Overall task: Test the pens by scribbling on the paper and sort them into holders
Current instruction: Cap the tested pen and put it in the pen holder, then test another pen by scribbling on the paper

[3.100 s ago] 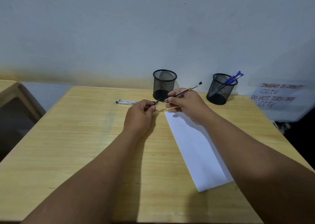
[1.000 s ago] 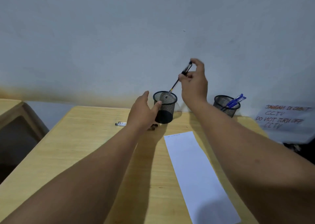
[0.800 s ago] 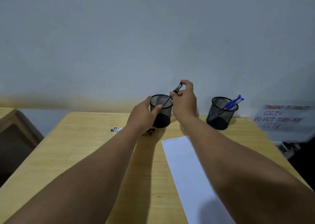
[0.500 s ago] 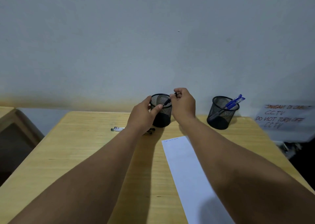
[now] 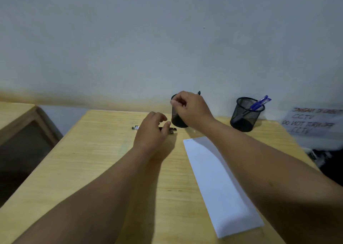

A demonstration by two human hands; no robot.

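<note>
Pen now dropped in the left holder (image 5: 176,120)

The right hand (image 5: 191,110), fingers loosely curled and empty, has released the pen (image 5: 199,92); the left hand (image 5: 152,132), fingers spread, has moved to the loose pens (image 5: 136,127).

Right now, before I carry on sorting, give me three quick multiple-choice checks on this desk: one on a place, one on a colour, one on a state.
1. Where do the loose pens lie?
A. on the paper
B. on the table, left of the nearer holder
C. in the far holder

2. What colour are the pens in the right holder?
A. red
B. green
C. blue

3. What is the left hand doing?
A. hanging over the loose pens, fingers spread
B. pressing the paper flat
C. lifting a holder

Answers: 1 B, they lie on the table beside the left holder. 2 C, the blue pens stick out of it. 3 A, it hangs open over them; the paper lies untouched.
</note>
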